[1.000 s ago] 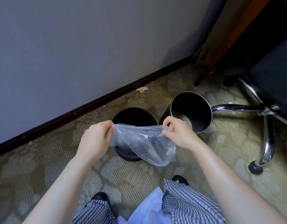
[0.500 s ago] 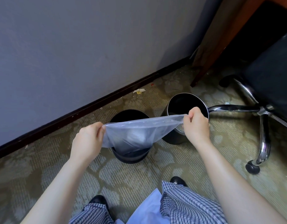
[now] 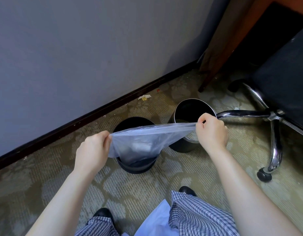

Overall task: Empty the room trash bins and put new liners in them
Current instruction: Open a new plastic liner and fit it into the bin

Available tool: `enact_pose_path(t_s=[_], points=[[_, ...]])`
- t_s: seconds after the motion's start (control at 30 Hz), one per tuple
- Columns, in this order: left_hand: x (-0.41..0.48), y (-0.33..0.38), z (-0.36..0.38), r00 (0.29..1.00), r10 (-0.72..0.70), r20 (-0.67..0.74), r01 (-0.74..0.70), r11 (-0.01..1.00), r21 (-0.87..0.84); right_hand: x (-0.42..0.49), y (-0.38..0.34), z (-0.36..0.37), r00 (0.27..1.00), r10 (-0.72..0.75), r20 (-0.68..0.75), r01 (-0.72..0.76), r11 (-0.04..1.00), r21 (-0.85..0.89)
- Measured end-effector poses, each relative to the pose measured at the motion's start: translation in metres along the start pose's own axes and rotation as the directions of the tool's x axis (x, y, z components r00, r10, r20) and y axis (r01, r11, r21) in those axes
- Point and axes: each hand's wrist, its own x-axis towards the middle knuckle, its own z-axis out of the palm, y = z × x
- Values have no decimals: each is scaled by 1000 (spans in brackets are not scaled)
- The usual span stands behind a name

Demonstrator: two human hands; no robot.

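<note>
Carpeted floor (image 3: pixel 45 176), both hands (image 3: pixel 92 149) (image 3: pixel 213 132) pinching liner (image 3: pixel 142 138) taut

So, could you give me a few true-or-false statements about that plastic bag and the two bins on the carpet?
1. The left hand and right hand both pinch the thin clear plastic liner, stretched between them. True.
2. The liner's mouth is already folded over the rim of the nearer black round bin. False: it is held up above that bin.
3. The farther black bin with a silver rim lies on its side. False: it stands upright on the patterned carpet.
4. A chrome chair base stands right of the bins. True.
</note>
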Motion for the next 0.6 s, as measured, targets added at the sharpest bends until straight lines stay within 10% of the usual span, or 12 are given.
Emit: enact_pose_path(t_s=[0.33, 0.47, 0.6], points=[[-3, 10, 0, 986, 168, -21, -167, 986, 21, -7, -3, -6, 983, -179, 26, 171, 967, 188], [-3, 18, 3, 909, 416, 17, -416, 909, 13, -22, -21, 9, 748, -605, 274, 602, 792, 106], [-2, 16, 7, 854, 520, 3, -520, 854, 18, -38, -37, 33, 577, -718, 389, 743, 659, 114]])
